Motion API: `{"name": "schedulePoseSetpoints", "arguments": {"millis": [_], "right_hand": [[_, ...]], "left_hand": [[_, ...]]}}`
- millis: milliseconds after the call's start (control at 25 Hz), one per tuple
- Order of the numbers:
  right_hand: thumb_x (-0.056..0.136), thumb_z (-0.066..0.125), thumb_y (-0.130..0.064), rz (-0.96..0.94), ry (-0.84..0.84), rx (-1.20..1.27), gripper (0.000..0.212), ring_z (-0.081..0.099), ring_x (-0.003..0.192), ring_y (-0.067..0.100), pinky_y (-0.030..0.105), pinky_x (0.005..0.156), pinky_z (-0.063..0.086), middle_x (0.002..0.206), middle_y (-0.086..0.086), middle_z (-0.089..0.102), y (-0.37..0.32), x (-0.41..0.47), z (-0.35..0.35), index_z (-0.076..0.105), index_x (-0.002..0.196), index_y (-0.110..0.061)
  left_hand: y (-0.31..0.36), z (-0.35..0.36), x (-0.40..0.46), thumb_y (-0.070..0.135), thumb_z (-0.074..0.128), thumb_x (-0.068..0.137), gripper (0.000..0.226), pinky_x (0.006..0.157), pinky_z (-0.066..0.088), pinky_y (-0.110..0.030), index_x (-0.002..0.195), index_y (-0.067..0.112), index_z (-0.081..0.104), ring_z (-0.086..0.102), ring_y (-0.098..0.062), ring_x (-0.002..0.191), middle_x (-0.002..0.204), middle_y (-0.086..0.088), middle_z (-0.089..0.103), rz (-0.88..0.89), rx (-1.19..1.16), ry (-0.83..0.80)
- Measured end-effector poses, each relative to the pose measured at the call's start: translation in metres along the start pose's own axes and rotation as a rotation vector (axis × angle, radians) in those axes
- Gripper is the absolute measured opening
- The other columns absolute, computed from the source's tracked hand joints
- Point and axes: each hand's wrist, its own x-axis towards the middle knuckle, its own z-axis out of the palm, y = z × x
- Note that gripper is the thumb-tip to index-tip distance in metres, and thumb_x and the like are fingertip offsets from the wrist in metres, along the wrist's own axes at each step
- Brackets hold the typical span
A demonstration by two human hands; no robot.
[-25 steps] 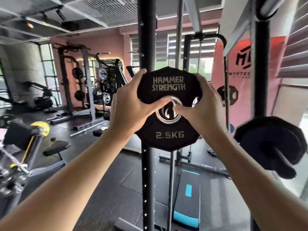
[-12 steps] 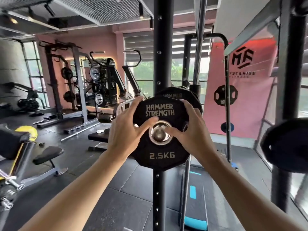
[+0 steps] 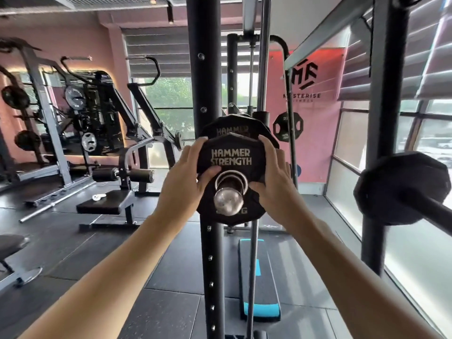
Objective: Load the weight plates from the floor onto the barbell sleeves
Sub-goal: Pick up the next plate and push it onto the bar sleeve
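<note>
Weight plate [image 3: 231, 157] is gripped by left hand [image 3: 182, 178] and right hand [image 3: 272, 182], threaded on barbell sleeve [image 3: 228, 200], before a larger plate [image 3: 228, 127].

The small black twelve-sided rubber-coated weight plate [image 3: 231, 165] looks matt, its raised lettering pale. Its centre ring and the round steel barbell sleeve end [image 3: 228, 201] are polished, shiny metal. The dark speckled rubber floor tiles [image 3: 168, 311] appear rough.

Two hands, left hand [image 3: 182, 182] and right hand [image 3: 274, 182]. Two Hammer Strength plates on one barbell sleeve [image 3: 228, 201]: front plate [image 3: 232, 155], back plate [image 3: 227, 127]. One separate loaded plate [image 3: 401, 189] at right, one bench [image 3: 102, 205], one step platform [image 3: 259, 285].
</note>
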Motion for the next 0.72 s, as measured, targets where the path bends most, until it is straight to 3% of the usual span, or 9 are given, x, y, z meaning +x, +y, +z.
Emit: {"name": "schedulePoseSetpoints", "arguments": {"millis": [80,160,240,320,520,720], "right_hand": [[0.075,0.07,0.011,0.025,0.003,-0.143,0.116,0.029,0.136,0.03,0.042,0.111,0.036,0.151,0.006,0.02,0.011,0.013,0.015,-0.005,0.159,-0.017],[0.071,0.084,-0.007,0.034,0.032,-0.242,0.131,0.021,0.142,0.037,0.053,0.115,0.033,0.16,0.008,0.007,0.019,0.024,0.029,-0.015,0.157,-0.019],[0.069,0.088,-0.024,0.021,0.059,-0.291,0.135,0.012,0.148,0.043,0.061,0.116,0.026,0.164,0.007,-0.003,0.022,0.029,0.04,-0.016,0.156,-0.026],[0.07,0.086,-0.023,-0.013,0.099,-0.323,0.131,0.012,0.148,0.045,0.063,0.115,0.029,0.164,0.009,-0.002,0.028,0.035,0.048,-0.011,0.157,-0.027],[0.068,0.09,-0.021,-0.053,0.152,-0.333,0.13,0.024,0.143,0.041,0.058,0.109,0.04,0.161,0.01,0.009,0.05,0.056,0.056,-0.003,0.159,-0.027],[0.075,0.084,-0.02,-0.054,0.142,-0.316,0.122,0.017,0.146,0.042,0.064,0.111,0.034,0.162,0.013,0.008,0.055,0.061,0.062,-0.005,0.158,-0.029]], "left_hand": [[-0.011,0.007,0.021,0.023,0.073,0.086,0.088,0.114,0.038,-0.048,0.155,0.011,0.02,0.037,-0.027,0.139,0.154,-0.01,0.031,0.027,0.084,-0.166],[-0.015,0.017,0.036,0.019,0.083,0.078,0.111,0.117,0.033,-0.046,0.158,0.012,0.006,0.023,-0.026,0.147,0.163,-0.007,0.012,0.033,0.148,-0.268],[-0.012,0.033,0.042,0.026,0.078,0.082,0.107,0.111,0.041,-0.049,0.159,0.019,0.003,0.027,-0.03,0.144,0.162,-0.007,0.014,0.106,0.21,-0.225],[-0.013,0.048,0.046,0.028,0.07,0.087,0.099,0.101,0.049,-0.055,0.158,0.025,0.002,0.034,-0.034,0.137,0.157,-0.01,0.022,0.14,0.277,-0.14],[-0.027,0.071,0.056,0.037,0.066,0.091,0.096,0.108,0.041,-0.06,0.158,0.031,-0.003,0.033,-0.042,0.14,0.156,-0.017,0.026,0.069,0.279,-0.105],[-0.026,0.078,0.062,0.044,0.049,0.093,0.082,0.109,0.038,-0.063,0.157,0.031,0.001,0.034,-0.043,0.138,0.154,-0.019,0.028,0.035,0.296,-0.093]]}}
